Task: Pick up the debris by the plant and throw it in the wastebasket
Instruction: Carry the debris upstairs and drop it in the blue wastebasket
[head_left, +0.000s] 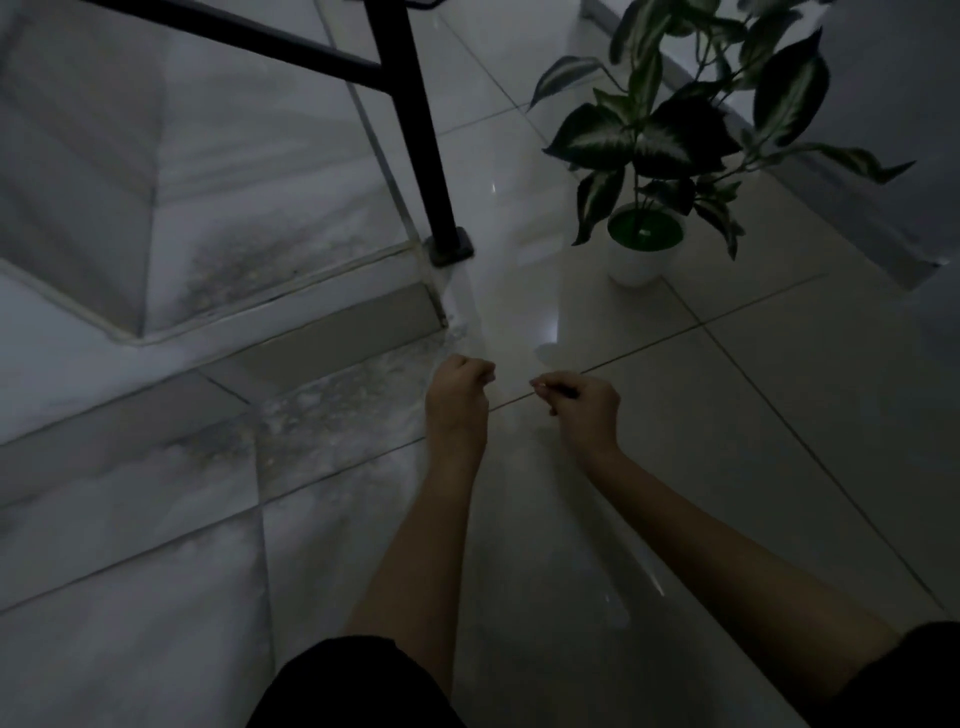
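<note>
Both hands are curled nearly shut: the right hand (584, 410) pinches a thin, dark sliver of debris (556, 387) at its fingertips, its long axis running left to right; whether the left hand (460, 392) holds anything I cannot tell. The plant (660, 150) stands beyond and right; no wastebasket shows.

No text to read here: no labels, brands, numbers or signs show up on anything in this dim view.
</note>
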